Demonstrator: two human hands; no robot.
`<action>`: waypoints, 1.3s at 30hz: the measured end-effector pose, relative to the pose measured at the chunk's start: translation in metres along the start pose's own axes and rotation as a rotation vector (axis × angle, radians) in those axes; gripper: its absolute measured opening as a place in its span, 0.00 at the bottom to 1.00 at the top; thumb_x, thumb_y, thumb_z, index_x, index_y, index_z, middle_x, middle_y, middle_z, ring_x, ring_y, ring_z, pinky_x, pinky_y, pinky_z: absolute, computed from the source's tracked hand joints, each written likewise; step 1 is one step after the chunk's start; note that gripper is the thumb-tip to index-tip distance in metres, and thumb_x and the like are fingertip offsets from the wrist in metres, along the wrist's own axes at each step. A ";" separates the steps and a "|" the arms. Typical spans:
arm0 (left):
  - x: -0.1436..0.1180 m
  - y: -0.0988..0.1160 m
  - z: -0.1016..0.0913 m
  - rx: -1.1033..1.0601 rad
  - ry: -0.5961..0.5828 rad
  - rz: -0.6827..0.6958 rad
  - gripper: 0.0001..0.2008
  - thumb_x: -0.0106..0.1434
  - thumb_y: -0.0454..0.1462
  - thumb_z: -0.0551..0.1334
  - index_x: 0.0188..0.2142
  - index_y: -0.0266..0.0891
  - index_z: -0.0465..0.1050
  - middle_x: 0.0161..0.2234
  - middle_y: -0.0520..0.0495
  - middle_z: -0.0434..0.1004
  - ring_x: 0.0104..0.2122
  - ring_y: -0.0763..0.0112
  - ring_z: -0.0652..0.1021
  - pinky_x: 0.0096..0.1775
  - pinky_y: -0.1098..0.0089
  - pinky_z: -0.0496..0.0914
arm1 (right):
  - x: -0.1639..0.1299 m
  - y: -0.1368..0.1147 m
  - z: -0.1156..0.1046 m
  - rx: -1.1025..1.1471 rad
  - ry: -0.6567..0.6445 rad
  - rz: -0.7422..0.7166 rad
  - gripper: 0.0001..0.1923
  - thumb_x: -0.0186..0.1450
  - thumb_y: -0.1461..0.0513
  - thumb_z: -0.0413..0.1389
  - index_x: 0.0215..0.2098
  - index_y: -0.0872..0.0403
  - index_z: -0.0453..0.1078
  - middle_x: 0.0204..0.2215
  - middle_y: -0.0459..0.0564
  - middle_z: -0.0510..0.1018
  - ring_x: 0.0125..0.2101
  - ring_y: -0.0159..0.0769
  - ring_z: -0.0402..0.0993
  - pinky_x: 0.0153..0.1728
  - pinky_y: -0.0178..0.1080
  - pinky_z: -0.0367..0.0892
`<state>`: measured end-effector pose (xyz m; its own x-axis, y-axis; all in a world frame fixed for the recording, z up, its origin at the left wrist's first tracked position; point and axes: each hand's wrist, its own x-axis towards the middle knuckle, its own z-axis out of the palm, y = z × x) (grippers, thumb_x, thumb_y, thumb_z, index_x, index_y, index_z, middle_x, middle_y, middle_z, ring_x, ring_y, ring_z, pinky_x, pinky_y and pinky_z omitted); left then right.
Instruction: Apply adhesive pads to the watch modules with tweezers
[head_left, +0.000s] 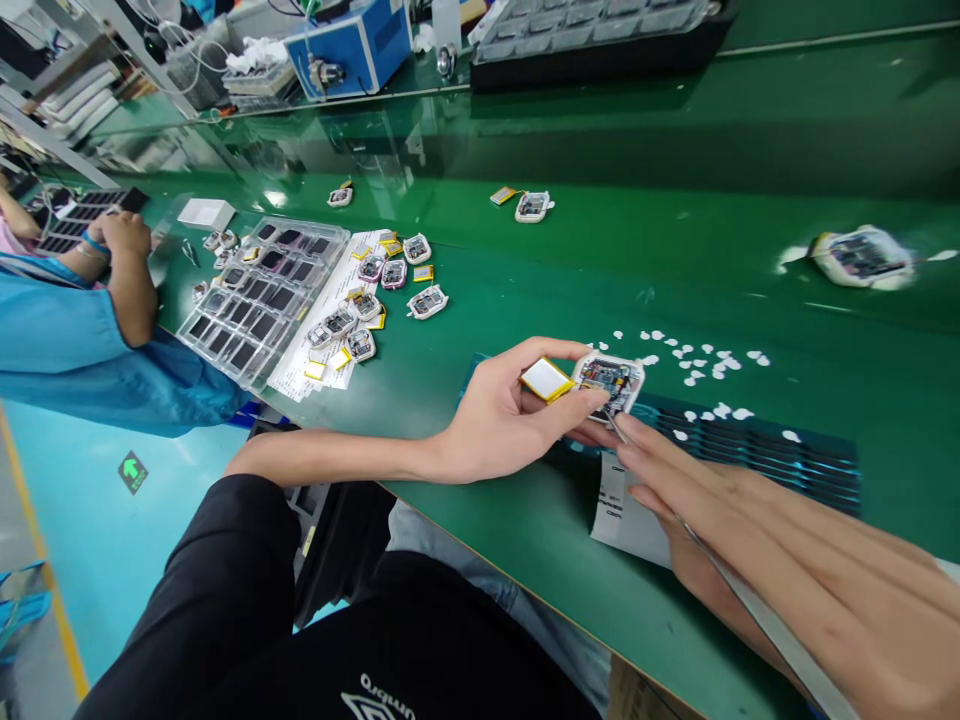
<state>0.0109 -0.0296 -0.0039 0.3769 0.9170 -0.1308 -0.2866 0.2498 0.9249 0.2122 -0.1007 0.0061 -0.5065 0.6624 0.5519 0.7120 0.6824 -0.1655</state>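
Your left hand (499, 420) pinches the small open watch case (609, 381) just above the worktop (525, 300), its yellow battery (546, 379) hanging beside. Your right hand (750, 530) grips tweezers (720, 565) at its edge. It looks light and fragile: hold the plastic rim, never the exposed board.

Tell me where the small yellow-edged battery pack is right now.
In the head view, the battery pack sits centre frame in the left hand, right beside the small white circuit module, above the green bench.
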 end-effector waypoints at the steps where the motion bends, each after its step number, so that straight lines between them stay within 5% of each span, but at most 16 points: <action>1: 0.000 -0.001 0.000 0.001 0.000 -0.002 0.15 0.61 0.36 0.71 0.46 0.41 0.70 0.31 0.55 0.80 0.29 0.70 0.85 0.38 0.68 0.83 | 0.000 0.001 0.003 0.002 0.028 -0.013 0.42 0.68 0.73 0.60 0.75 0.52 0.52 0.52 0.50 0.82 0.43 0.36 0.85 0.52 0.37 0.80; 5: 0.003 -0.003 -0.001 -0.011 -0.009 -0.010 0.18 0.59 0.36 0.73 0.45 0.40 0.70 0.33 0.54 0.81 0.31 0.70 0.85 0.39 0.69 0.82 | -0.008 0.013 0.011 -0.040 0.141 -0.104 0.34 0.70 0.68 0.59 0.73 0.51 0.59 0.52 0.47 0.83 0.44 0.36 0.85 0.51 0.38 0.81; 8: 0.006 -0.001 -0.003 -0.013 -0.019 -0.013 0.23 0.56 0.39 0.76 0.45 0.40 0.68 0.34 0.53 0.82 0.32 0.68 0.86 0.40 0.68 0.82 | -0.013 0.019 0.005 -0.047 0.103 -0.102 0.31 0.72 0.67 0.58 0.71 0.52 0.62 0.55 0.51 0.82 0.46 0.39 0.84 0.53 0.42 0.79; 12: 0.012 0.004 -0.009 0.055 -0.067 0.017 0.25 0.56 0.42 0.77 0.44 0.41 0.63 0.31 0.54 0.81 0.32 0.67 0.86 0.38 0.69 0.82 | -0.004 0.013 -0.007 -0.042 0.013 -0.074 0.39 0.69 0.70 0.61 0.75 0.53 0.54 0.56 0.55 0.81 0.48 0.41 0.84 0.51 0.44 0.79; 14: 0.022 0.005 -0.016 0.152 -0.077 0.100 0.22 0.60 0.41 0.74 0.45 0.41 0.63 0.30 0.55 0.79 0.31 0.69 0.86 0.36 0.70 0.81 | 0.002 0.009 -0.006 -0.087 0.111 -0.071 0.42 0.67 0.72 0.63 0.75 0.53 0.55 0.51 0.52 0.83 0.43 0.38 0.85 0.48 0.40 0.80; 18: 0.060 0.007 -0.045 0.550 0.085 0.365 0.15 0.61 0.35 0.70 0.45 0.39 0.67 0.31 0.55 0.78 0.28 0.78 0.81 0.36 0.75 0.75 | 0.010 0.008 0.003 -0.115 0.249 -0.187 0.42 0.63 0.72 0.67 0.72 0.56 0.60 0.48 0.50 0.84 0.35 0.36 0.85 0.41 0.37 0.80; 21: 0.089 0.011 -0.072 0.672 0.180 0.283 0.14 0.64 0.31 0.65 0.48 0.38 0.68 0.41 0.48 0.81 0.28 0.78 0.80 0.34 0.74 0.75 | 0.011 0.008 0.004 -0.123 0.240 -0.218 0.41 0.63 0.72 0.67 0.71 0.60 0.60 0.50 0.52 0.83 0.37 0.38 0.85 0.41 0.39 0.81; 25: 0.105 0.020 -0.087 0.698 0.117 0.224 0.20 0.66 0.30 0.61 0.58 0.38 0.66 0.60 0.34 0.77 0.49 0.64 0.85 0.47 0.67 0.80 | 0.009 0.004 -0.002 -0.148 0.253 -0.245 0.42 0.64 0.72 0.66 0.73 0.60 0.57 0.52 0.53 0.82 0.40 0.38 0.85 0.43 0.39 0.80; 29: 0.103 0.025 -0.082 0.788 0.029 0.262 0.35 0.64 0.29 0.61 0.69 0.45 0.58 0.76 0.40 0.54 0.71 0.56 0.68 0.62 0.61 0.73 | 0.008 0.001 -0.002 -0.132 0.259 -0.259 0.35 0.66 0.71 0.65 0.69 0.60 0.63 0.52 0.54 0.82 0.43 0.38 0.85 0.43 0.39 0.80; 34: 0.116 0.035 -0.087 1.030 0.081 0.316 0.30 0.70 0.31 0.52 0.71 0.41 0.59 0.76 0.40 0.56 0.70 0.58 0.68 0.62 0.59 0.72 | 0.008 0.001 0.001 -0.142 0.280 -0.274 0.23 0.66 0.71 0.66 0.58 0.62 0.72 0.52 0.56 0.83 0.43 0.38 0.85 0.43 0.39 0.79; 39: 0.174 0.057 -0.104 1.229 0.175 0.232 0.21 0.73 0.31 0.52 0.61 0.35 0.73 0.72 0.37 0.63 0.74 0.58 0.60 0.73 0.56 0.55 | 0.008 0.003 0.002 -0.161 0.280 -0.283 0.24 0.66 0.69 0.66 0.60 0.59 0.72 0.51 0.54 0.84 0.42 0.36 0.84 0.44 0.37 0.80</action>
<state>-0.0314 0.1764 -0.0113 0.2796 0.9525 0.1205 0.7110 -0.2897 0.6408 0.2089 -0.0928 0.0085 -0.5575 0.3311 0.7613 0.6419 0.7534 0.1424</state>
